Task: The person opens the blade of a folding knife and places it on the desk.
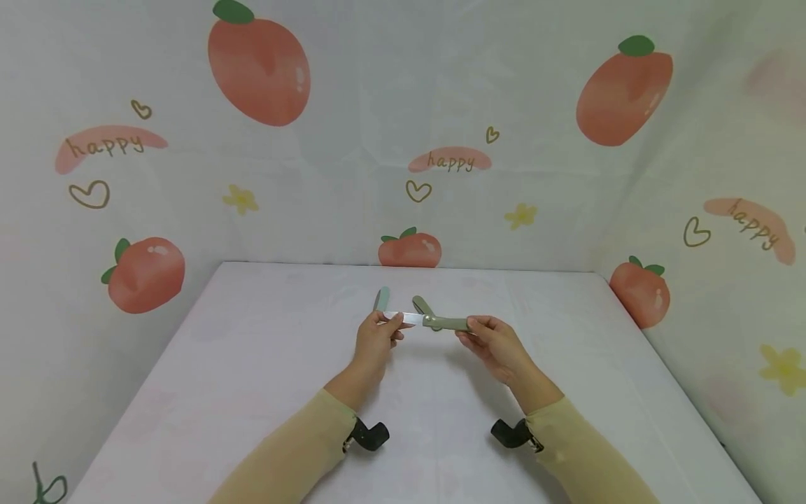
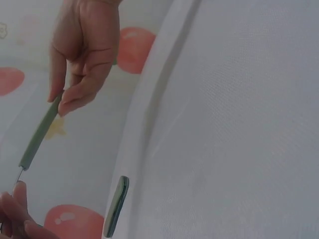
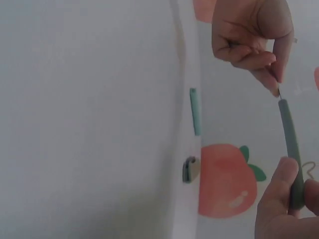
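Fingers of left hand pinch the bare blade of the scissors; right hand pinches the green handle. Scissors held in air above the bench, long axis left-right, blade tip pointing left. Green sheath lies behind. Best kept level, grip on the blade's flat, off the edge.

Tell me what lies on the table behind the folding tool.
A pale green sleeve lies on the table, beyond the left hand. The tool covers nothing else; the right hand hides its handle's end.
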The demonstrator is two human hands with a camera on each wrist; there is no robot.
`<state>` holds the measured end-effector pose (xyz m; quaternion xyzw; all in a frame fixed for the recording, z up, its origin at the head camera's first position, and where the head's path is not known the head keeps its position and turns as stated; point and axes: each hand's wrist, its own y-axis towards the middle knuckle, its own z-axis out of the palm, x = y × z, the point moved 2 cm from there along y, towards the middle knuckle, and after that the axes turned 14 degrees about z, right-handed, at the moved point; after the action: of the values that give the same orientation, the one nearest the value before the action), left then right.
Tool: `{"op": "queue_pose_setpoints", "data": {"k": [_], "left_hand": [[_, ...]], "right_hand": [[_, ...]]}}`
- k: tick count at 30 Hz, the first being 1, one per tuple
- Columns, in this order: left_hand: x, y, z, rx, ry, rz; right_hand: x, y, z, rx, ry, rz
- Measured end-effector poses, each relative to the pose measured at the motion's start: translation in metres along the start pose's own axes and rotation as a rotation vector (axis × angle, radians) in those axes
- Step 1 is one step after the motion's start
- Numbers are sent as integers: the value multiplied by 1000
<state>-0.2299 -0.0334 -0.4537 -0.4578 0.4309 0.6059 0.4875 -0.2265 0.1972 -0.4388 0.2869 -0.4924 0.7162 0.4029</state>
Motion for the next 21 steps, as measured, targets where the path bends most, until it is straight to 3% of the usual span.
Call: {"op": "queue_pose_setpoints", "data": {"k": [4,12,21], "left_hand": [[0,0,-5,54,43,1],[1,2,-15,179,237,15],[1,1,-18,242,276,-51]], "right_hand": [[1,-1,-10,52,-144,-18],[3,1,-21,55,-356,-60],[5,4,-32,35,-573,-123]]}}
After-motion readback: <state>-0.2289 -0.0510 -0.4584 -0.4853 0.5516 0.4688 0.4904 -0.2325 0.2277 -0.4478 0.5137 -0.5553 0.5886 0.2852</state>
